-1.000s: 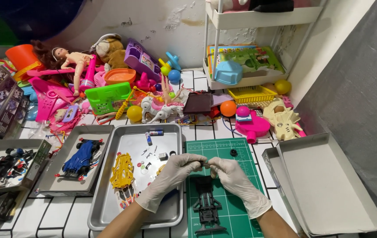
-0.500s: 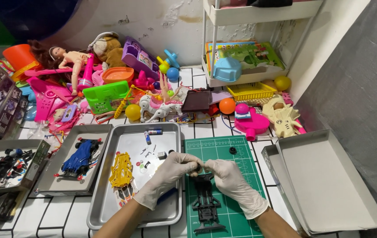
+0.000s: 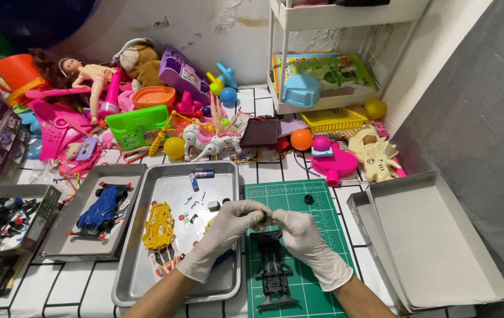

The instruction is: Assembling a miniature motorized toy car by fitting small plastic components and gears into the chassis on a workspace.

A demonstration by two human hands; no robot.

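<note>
A toy-strewn white tiled surface (image 3: 275,171): over a green cutting mat (image 3: 310,282), the gloved left hand (image 3: 228,227) and right hand (image 3: 302,235) meet fingertip to fingertip, pinched shut on a small dark part, barely visible. The black car chassis (image 3: 272,268) lies just below. Such fiddly fitting calls for steady, aligned pressure.

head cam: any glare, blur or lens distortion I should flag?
Head view: sharp overall, no motion blur on the left hand or right hand; soft glare patches on the metal tray; wide-angle bowing at the edges; top-left corner dark; the small part pinched between the fingertips is too small to resolve.
</note>
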